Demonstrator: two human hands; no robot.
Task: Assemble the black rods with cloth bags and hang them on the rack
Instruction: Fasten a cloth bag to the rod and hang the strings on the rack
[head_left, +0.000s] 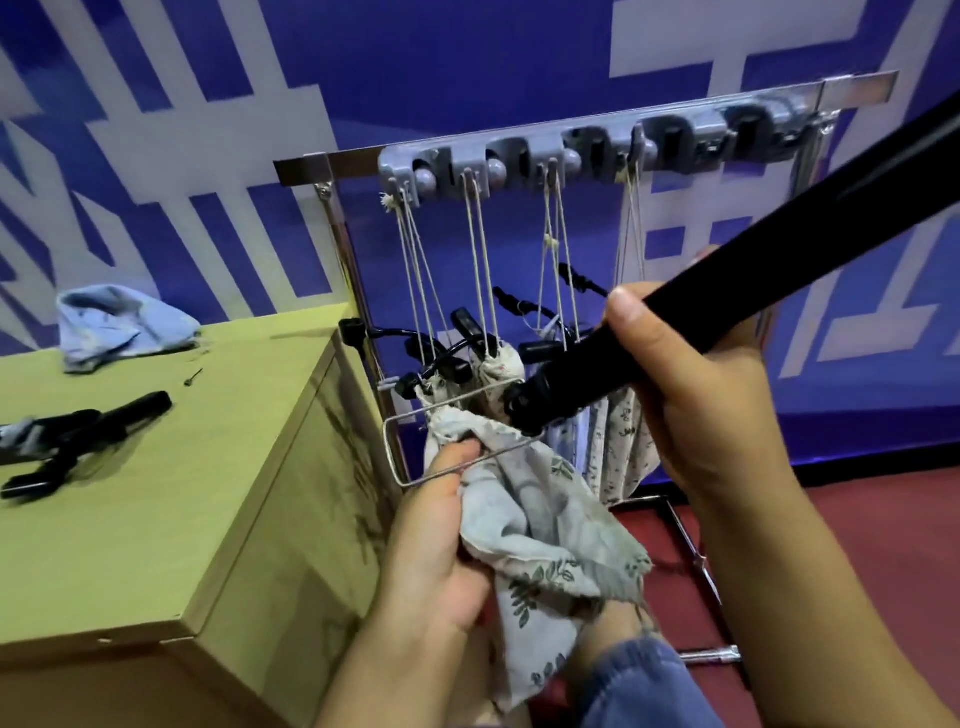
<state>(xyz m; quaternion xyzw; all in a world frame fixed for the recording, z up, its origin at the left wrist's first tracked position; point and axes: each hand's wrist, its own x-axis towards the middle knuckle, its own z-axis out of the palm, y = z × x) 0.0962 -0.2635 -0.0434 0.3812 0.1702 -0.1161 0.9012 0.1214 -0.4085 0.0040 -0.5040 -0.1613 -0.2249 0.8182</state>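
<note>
At centre frame, right hand (691, 384) is grasping black rod (727, 301), left hand (441, 525) pinching floral cloth bag (540, 514); bagged rods (498, 374) already hanging on rack (571, 150), more rods (93, 431) waiting on bench (156, 519).

The black rod (727, 270) was long and dark, and it lay tilted, its upper part running up toward the right edge and its knobbed lower end pointing down at the mouth of the cloth bag (540, 525). That bag was pale with a print of green leaves, crumpled and hanging loose, with a thin wire frame at its top. On the rack (597, 150), a grey rail with round holders on a metal bar, several more printed bags (498, 366) hung by light cords, with black rod ends showing among them.
</note>
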